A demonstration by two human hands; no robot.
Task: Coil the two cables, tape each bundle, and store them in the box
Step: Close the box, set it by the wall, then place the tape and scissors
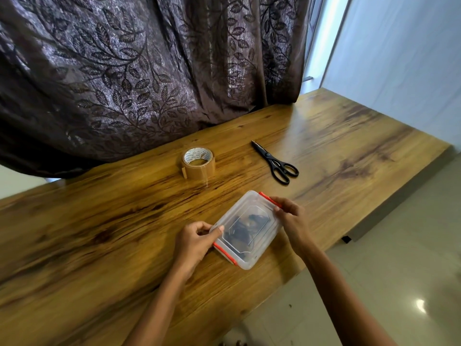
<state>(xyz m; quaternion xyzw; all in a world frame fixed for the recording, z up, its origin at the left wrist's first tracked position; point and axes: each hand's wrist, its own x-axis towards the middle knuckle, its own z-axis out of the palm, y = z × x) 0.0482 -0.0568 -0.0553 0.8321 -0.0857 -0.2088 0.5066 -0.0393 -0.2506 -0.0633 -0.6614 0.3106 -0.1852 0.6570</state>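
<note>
Resting on the table [99,233], the clear box [245,229] is lidded, dark cables [247,227] inside. Left hand [195,242] and right hand [290,217] each grip 1 red-latched end — fingers clenched on the box. Tape roll [198,162] and scissors [277,162] lie beyond.

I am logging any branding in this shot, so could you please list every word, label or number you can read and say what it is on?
None can be read.
Tape roll: dark print on the inner core, too small and blurred to read.
Box, scissors: no text visible.
</note>
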